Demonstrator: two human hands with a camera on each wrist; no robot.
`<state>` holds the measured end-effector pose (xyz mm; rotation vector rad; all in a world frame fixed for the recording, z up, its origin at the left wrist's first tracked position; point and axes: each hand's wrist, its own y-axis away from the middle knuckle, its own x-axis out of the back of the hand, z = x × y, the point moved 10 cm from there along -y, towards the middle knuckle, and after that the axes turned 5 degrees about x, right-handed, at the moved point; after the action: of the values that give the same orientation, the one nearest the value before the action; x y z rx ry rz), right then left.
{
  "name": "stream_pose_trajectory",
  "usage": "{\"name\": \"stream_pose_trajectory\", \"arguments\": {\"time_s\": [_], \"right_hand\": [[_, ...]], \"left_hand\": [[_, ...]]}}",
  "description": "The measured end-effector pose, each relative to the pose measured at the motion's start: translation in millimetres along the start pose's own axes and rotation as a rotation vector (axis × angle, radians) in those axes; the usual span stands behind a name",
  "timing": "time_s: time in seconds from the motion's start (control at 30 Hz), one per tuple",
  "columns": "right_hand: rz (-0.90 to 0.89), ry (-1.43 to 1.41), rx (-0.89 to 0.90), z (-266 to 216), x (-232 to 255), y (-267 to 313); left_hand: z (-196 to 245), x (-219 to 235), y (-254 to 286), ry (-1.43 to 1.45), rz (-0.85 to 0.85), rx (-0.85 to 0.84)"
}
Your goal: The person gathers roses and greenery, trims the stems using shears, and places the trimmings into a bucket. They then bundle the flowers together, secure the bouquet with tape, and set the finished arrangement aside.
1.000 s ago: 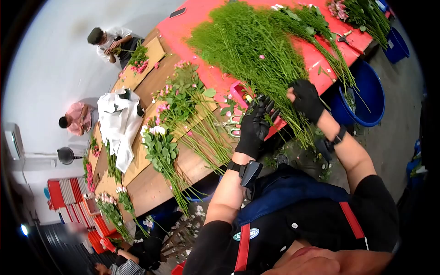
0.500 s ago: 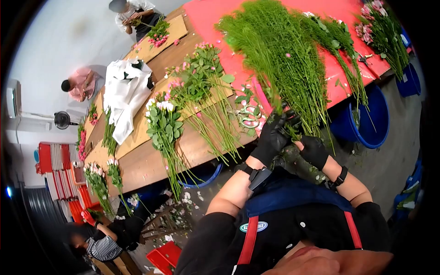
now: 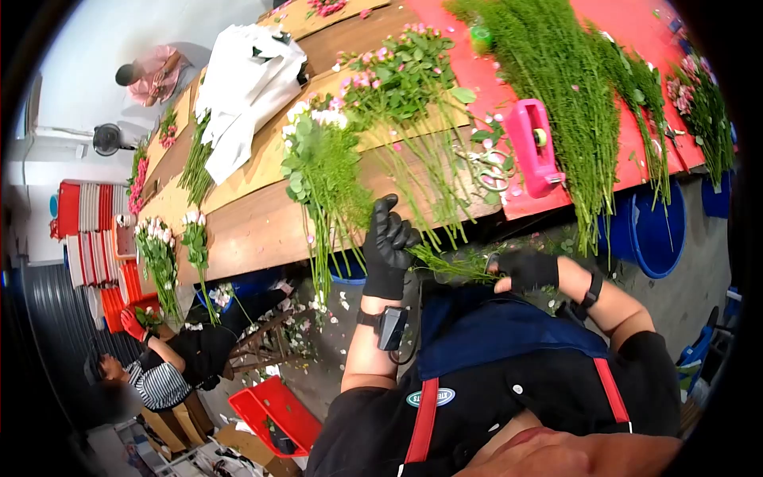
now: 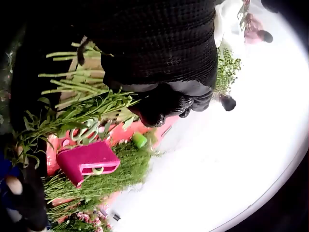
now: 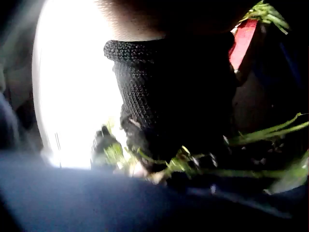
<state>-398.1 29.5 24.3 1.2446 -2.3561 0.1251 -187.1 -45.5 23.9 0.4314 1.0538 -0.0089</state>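
My left hand [image 3: 388,245], in a black glove, curls its fingers round a green sprig [image 3: 449,262] in front of my apron. Feathery foliage [image 3: 342,163] shows beyond that hand, overlapping white roses [image 3: 322,118] on the table. The sprig's leafy stems run across to my right hand [image 3: 528,270], also black-gloved, whose fingers close round their lower part. In the left wrist view, these leafy stems [image 4: 79,112] come out under the left glove [image 4: 159,58]. The right wrist view is dark, with thin stems [image 5: 270,130] beside the right glove [image 5: 178,96].
A pink tape dispenser [image 3: 534,151] and scissors [image 3: 489,168] lie near the table's edge. A large heap of feathery greenery [image 3: 556,95] covers the red sheet [image 3: 520,208]. Blue buckets [image 3: 656,230] stand below. Other people [image 3: 163,370] work around the table.
Both hands have come off the greenery heap toward my body with a sprig. The left hand has moved left, apart from the right. My view has swung, and the tape dispenser is uncovered.
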Motion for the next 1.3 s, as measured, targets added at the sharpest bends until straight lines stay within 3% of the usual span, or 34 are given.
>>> {"name": "stream_pose_trajectory", "arguments": {"time_s": [0.03, 0.1, 0.17, 0.23, 0.37, 0.43, 0.57, 0.63, 0.7, 0.83, 0.9, 0.97, 1.1, 1.13, 1.2, 1.23, 1.3], "right_hand": [[-0.017, -0.125, 0.056, -9.9, 7.8, -25.5], [0.133, -0.164, 0.004, 19.9, 28.7, -80.8], [0.323, 0.204, -0.150, 18.2, 66.8, -134.4], [0.502, 0.336, -0.131, 31.6, 73.9, -190.4], [0.469, 0.529, -0.530, 62.4, 74.3, -270.2], [0.537, 0.600, -0.576, 88.5, 68.2, -291.5], [0.846, 0.366, -0.457, 98.9, 75.6, -282.9], [0.843, 0.101, -0.442, 99.7, 79.5, -263.9], [1.054, -0.651, -0.079, 93.3, 73.1, -239.8], [1.090, -0.479, -0.229, 26.5, 75.0, -188.8], [0.986, -0.412, -0.208, -11.0, 72.3, -183.3], [0.996, -0.538, -0.264, -17.8, 54.5, -175.5], [0.838, -0.390, -0.357, -46.0, 20.5, -177.5], [0.830, -0.339, -0.326, -46.8, 10.8, -180.2], [0.809, -0.201, -0.239, -62.5, -1.5, -189.8], [0.797, -0.099, -0.194, -74.7, 0.6, -194.5], [0.771, 0.111, -0.104, -94.6, 6.5, -200.3]], "left_hand": [[13.6, 16.1, 7.3, 0.009, 0.059, -0.028], [35.9, 42.6, 18.2, 0.015, 0.099, -0.082], [52.0, 66.1, 26.6, 0.029, 0.142, -0.097], [60.8, 82.6, 30.1, 0.049, 0.181, -0.078], [75.1, 97.5, 26.6, -0.030, 0.175, -0.033], [81.9, 99.0, 26.6, -0.015, 0.198, 0.012], [93.7, 114.9, 23.3, -0.006, 0.161, 0.101], [99.1, 122.9, 20.6, -0.004, 0.182, 0.133], [106.1, 119.5, 18.4, 0.035, 0.164, 0.150], [109.0, 111.0, 6.1, 0.129, 0.081, 0.206], [108.3, 104.0, 0.6, 0.117, 0.063, 0.227], [110.2, 89.8, -6.5, 0.054, 0.082, 0.231], [97.7, 59.9, -30.5, 0.152, -0.132, 0.177], [91.4, 62.0, -31.9, 0.152, -0.120, 0.208], [101.0, 62.7, -24.9, -0.264, -0.173, 0.029], [80.1, 65.6, -27.6, 0.162, -0.132, 0.305], [75.3, 81.8, -26.9, 0.155, -0.078, 0.318]]}}
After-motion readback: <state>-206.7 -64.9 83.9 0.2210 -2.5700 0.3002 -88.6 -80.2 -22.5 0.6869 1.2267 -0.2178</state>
